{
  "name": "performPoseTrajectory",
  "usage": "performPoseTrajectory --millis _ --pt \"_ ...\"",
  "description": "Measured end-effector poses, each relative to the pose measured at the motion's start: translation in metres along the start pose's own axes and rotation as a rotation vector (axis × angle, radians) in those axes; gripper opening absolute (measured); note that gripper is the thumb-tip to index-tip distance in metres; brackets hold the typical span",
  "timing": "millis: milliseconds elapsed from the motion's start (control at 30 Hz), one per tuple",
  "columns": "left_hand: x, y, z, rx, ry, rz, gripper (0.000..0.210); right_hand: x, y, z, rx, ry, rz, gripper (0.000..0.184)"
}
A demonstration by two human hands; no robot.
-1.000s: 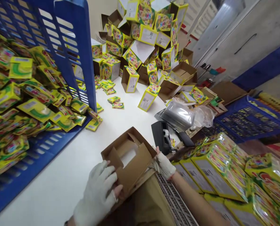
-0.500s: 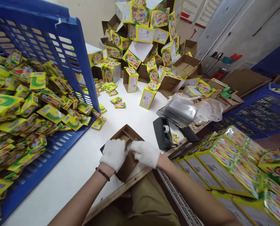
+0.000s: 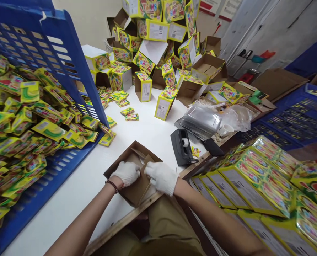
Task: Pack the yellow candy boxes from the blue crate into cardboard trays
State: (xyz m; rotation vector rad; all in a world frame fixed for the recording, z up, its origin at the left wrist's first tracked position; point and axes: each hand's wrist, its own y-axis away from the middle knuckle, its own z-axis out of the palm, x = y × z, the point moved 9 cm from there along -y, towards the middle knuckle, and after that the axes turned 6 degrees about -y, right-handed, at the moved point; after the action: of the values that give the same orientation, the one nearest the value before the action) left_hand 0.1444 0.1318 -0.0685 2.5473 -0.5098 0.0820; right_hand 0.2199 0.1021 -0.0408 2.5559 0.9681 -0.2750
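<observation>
A cardboard box with a plain brown inside stands open at the table's front edge, its flaps partly folded. Over its left part is my left hand, in a white knit glove. Those fingers are curled down into the box, and what they grip is hidden. My right hand, gloved the same way, is closed on the right side of the box by a raised flap. Just beyond it on the right stands a black tape dispenser with a roll of tape.
To the left, a blue plastic crate lies on its side, full of small yellow-green packs. Printed empty boxes are heaped at the back. Clear plastic trays lie right of centre. Wrapped full boxes are stacked at lower right.
My left hand has shifted left and lower into the box, away from my right hand. The box opening shows more widely between them. The whole view has moved slightly.
</observation>
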Motion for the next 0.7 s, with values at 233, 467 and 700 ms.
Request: performPoseTrajectory --millis 233,467,700 --pt "-0.021 0.034 -0.045 0.426 0.182 0.024 0.031 0.006 -0.012 -0.025 0.173 -0.062 -0.059 0.031" --pt "-0.153 0.105 0.033 0.854 1.134 -0.608 0.050 -0.011 0.022 0.010 -0.019 -0.134 -0.213 0.008" --pt "-0.105 0.164 0.010 1.232 1.034 -0.366 0.047 0.026 -0.005 0.007 0.528 -1.647 -0.041 0.036"
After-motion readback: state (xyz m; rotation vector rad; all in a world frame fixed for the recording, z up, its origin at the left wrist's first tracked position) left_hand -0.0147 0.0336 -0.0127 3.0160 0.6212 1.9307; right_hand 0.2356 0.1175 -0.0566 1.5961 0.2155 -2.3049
